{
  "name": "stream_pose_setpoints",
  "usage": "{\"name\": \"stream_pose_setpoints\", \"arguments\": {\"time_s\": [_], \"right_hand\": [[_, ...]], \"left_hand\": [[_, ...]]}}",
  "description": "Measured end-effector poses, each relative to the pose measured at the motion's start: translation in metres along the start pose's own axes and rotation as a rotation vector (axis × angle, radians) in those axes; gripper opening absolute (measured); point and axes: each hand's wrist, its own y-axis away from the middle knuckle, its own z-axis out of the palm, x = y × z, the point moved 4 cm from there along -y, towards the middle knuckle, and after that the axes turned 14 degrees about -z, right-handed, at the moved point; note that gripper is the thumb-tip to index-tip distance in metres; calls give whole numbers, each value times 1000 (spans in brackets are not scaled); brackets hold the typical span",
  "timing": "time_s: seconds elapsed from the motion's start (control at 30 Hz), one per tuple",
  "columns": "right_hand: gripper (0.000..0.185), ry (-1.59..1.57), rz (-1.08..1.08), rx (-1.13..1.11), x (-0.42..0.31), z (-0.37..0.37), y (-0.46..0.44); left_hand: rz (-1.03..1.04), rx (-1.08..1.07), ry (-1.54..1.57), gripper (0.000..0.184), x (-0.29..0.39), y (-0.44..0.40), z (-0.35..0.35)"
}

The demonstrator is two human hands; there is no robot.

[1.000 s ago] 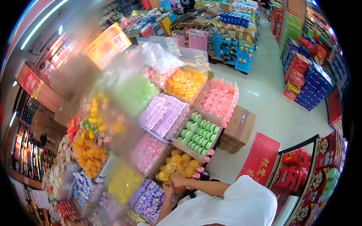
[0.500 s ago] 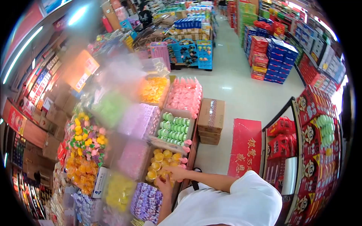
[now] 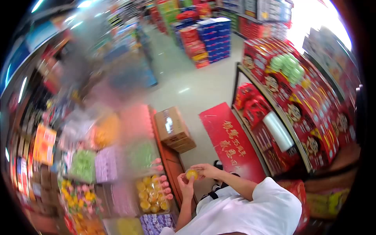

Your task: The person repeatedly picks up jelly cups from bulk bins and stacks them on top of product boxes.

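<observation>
"Where is the yellow cup (image 3: 192, 174) held?"

"Between the left hand (image 3: 185, 183) and the right hand (image 3: 204, 170), with fingers closed on it from both sides, near the display edge (image 3: 170, 161)."

"And the room?"

"A glossy, pale floor (image 3: 178, 91) is seen, bordered by stocked shelves (image 3: 291, 113)."

"Counts?"

"One cup is held; one red panel (image 3: 233, 143) and one white roll (image 3: 278, 131) are seen."

Red board (image 3: 232, 137) reading "银鹭35周年", "感恩回", orange sign (image 3: 45, 145), print blurred past reading
</observation>
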Motion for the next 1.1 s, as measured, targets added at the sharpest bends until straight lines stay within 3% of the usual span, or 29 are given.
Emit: {"name": "stream_pose_setpoints", "arguments": {"time_s": [0.1, 0.27, 0.37, 0.47, 0.57, 0.63, 0.67, 0.7, 0.8, 0.87, 1.0, 1.07, 1.1], "right_hand": [[47, 83, -30, 109, -8, -42, 31], [44, 161, -107, 343, -30, -117, 78], [44, 292, -250, 426, -37, -171, 94], [41, 270, -301, 580, -85, -219, 128], [43, 534, -388, 701, -135, -280, 164], [44, 714, -657, 795, -173, -309, 196], [53, 806, -678, 887, -182, -327, 207], [51, 844, -632, 1090, -190, -341, 220], [52, 746, -531, 1244, -230, -379, 258], [53, 868, -600, 1482, -245, -407, 280], [57, 1046, -643, 1535, -288, -453, 305], [55, 1200, -639, 1599, -306, -475, 308], [55, 1201, -634, 1600, -313, -488, 307]], "left_hand": [[-100, -69, -49, 43, -3, -4, 50], [-80, -289, -260, 43, 1, -32, 144], [-125, -457, -267, 43, 6, -51, 212], [-89, -540, -393, 41, 18, -56, 299], [-65, -617, -442, 40, 11, -68, 391], [83, -717, -513, 41, 13, -68, 454], [40, -736, -575, 40, 14, -65, 483], [35, -754, -587, 40, 24, -52, 514], [51, -881, -519, 39, 43, -22, 597], [215, -936, -573, 40, 47, -13, 641], [85, -1016, -475, 40, 31, -16, 710], [472, -1002, -532, 45, 43, -16, 745], [469, -1005, -532, 45, 43, -19, 760]]}}
